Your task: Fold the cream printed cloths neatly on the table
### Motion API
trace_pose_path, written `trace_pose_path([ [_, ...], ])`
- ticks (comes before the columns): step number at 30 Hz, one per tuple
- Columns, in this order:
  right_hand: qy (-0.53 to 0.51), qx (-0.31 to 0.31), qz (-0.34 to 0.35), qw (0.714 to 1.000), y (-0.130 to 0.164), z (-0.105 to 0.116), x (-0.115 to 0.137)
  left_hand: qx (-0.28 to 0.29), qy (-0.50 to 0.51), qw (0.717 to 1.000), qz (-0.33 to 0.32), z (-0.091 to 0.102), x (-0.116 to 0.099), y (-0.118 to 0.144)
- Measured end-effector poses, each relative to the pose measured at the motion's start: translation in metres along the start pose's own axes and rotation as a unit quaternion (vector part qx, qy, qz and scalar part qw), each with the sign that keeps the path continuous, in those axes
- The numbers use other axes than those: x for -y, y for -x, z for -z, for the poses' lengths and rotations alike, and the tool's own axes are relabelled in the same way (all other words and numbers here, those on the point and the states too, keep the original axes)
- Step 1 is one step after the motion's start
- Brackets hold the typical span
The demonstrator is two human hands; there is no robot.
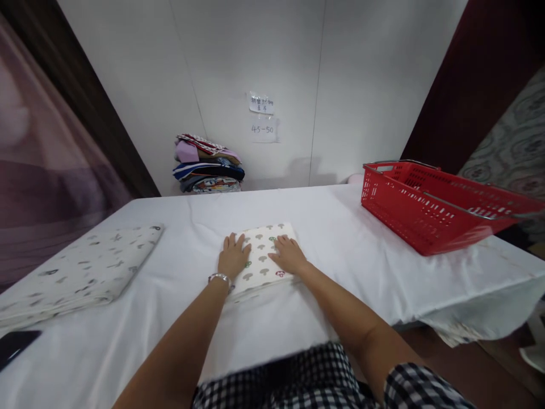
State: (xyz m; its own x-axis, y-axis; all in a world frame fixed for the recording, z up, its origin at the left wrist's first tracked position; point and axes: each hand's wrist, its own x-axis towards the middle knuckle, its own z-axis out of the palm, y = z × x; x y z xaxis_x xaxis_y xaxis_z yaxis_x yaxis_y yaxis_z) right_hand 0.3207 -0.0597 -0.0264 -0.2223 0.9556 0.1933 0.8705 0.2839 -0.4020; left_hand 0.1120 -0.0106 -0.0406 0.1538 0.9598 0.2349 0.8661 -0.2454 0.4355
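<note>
A folded white cloth printed with grey mushrooms and a few green and red marks lies flat on the table in front of me. My left hand rests on its left edge, fingers stretched out and spread. On the cloth's right side lies my right hand, palm down with the fingers apart. Neither hand grips anything; both press on the top layer. What the cloth is, beyond folded printed fabric, I cannot tell.
A larger folded patterned cloth lies at the left, near a dark flat object. Folded garments are stacked against the back wall. A red shopping basket stands at the right on the white-covered table. Paper signs hang above.
</note>
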Motion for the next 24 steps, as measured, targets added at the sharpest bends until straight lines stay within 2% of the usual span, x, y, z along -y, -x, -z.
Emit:
trace_pose_path([
  [5, 0.039, 0.004, 0.009, 0.999, 0.005, 0.000, -0.003, 0.044, 0.014, 0.999, 0.020, 0.004, 0.009, 0.003],
  [11, 0.057, 0.009, 0.011, 0.998, 0.000, 0.000, -0.005, 0.043, 0.109, 0.993, 0.036, 0.021, 0.015, 0.063],
  [14, 0.011, 0.014, -0.002, 1.000, -0.002, 0.002, -0.007, 0.023, 0.157, 0.985, 0.064, 0.030, 0.016, 0.091],
  [17, -0.102, -0.018, -0.010, 0.995, 0.003, 0.006, -0.009, -0.018, 0.185, 0.979, 0.080, 0.031, 0.018, 0.107],
  [20, -0.183, -0.064, 0.033, 0.980, 0.019, 0.007, -0.013, -0.076, 0.203, 0.975, 0.045, 0.026, 0.018, 0.117],
  [24, -0.173, -0.078, 0.146, 0.971, 0.051, 0.007, -0.017, -0.121, 0.163, 0.976, -0.078, 0.022, 0.015, 0.130],
])
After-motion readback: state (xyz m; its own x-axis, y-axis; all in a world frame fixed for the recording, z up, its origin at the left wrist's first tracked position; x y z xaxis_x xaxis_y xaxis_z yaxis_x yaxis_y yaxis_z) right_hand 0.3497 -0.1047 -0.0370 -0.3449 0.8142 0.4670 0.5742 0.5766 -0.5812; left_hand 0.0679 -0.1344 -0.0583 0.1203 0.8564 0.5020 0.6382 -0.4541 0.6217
